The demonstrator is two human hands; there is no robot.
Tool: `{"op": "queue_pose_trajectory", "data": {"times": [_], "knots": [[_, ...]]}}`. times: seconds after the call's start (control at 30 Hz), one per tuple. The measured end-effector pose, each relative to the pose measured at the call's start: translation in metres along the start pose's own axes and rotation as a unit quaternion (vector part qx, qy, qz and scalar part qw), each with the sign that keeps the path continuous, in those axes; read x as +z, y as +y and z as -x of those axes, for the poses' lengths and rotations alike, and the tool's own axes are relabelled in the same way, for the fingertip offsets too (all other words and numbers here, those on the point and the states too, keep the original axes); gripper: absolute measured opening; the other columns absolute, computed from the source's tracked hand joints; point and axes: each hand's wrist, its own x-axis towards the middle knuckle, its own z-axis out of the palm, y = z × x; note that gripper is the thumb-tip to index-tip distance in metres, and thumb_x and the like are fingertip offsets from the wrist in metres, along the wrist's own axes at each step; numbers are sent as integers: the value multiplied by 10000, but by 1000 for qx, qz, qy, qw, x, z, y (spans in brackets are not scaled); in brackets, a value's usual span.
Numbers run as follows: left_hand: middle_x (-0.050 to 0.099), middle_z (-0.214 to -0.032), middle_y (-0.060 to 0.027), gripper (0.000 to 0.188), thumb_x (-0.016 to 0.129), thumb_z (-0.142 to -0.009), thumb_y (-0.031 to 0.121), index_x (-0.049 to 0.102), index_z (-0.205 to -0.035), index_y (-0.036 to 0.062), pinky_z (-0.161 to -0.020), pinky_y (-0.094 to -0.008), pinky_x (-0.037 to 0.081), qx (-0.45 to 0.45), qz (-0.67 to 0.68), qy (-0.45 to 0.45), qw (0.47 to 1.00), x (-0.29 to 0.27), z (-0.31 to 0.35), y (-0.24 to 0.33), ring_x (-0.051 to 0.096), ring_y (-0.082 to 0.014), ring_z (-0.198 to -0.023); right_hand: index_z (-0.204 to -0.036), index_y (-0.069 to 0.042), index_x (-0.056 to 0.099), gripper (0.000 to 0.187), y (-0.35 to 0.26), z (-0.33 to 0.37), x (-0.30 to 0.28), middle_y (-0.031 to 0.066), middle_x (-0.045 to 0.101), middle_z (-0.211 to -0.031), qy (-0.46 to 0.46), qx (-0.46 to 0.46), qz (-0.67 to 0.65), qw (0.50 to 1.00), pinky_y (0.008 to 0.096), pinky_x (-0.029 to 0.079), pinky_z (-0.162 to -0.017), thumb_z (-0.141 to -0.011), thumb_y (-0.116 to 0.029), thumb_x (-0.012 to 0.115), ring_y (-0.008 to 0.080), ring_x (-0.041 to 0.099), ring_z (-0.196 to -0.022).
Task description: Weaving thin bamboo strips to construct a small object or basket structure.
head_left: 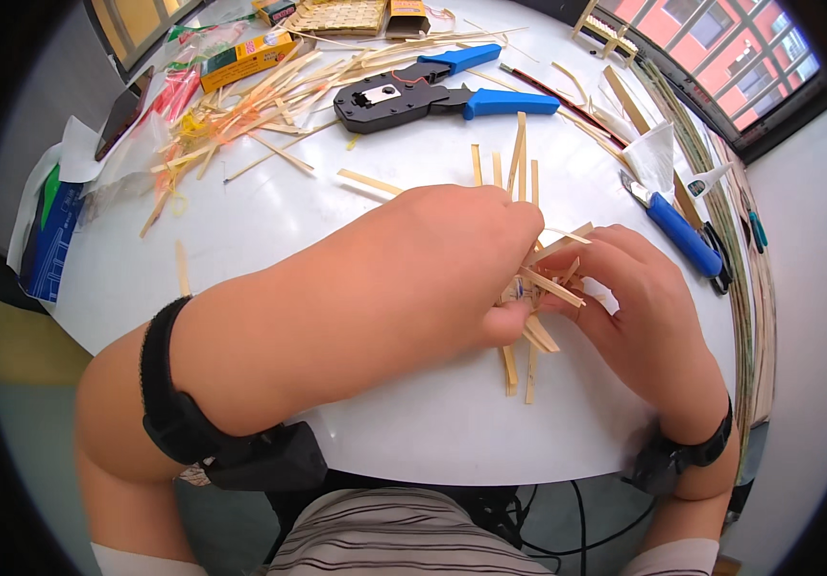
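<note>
Well inside table edge (490,477), fingers (605,257) on strips (552,287)

Place: a small craft workspace, and I'm right in it!
Table (452,432): white, strewn before me with pale strips (274,106).
Tools: blue-handled crimper (370,110) here, blue-handled cutters (679,233) there.
Window (732,67): barred, letting daylight in.

Bare left hand (471,240) and right hand (636,293), close together over a white table (413,437), both on a cluster of crossed pale strips (555,287) with ends fanned out in several directions. Farther back, a black crimping tool (384,99) with blue handles, near a tangled heap of loose strips (231,120) and an orange-yellow box (245,60). At right, a blue-handled cutter (677,232).
</note>
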Motion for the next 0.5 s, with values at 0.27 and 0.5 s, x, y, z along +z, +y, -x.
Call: {"op": "queue_pose_trajectory", "data": {"times": [0.27,0.5], "knots": [[597,-875,-157,260,736,-862,197,556,-908,14,-777,-430,508,25,4,26,999,4,5,-5,612,-350,-855,-980,-36,689,210,3,-2,6,109,661,-872,1,-29,25,999,410,516,-731,-818,-99,806,318,625,-834],[619,-918,-173,241,720,-903,195,581,-951,4,-803,-432,511,20,46,0,999,-4,8,-5,619,-361,-895,-987,-33,684,219,-1,0,1,107,678,-925,4,-23,25,999,411,517,-753,-813,-80,809,324,631,-870]]}}
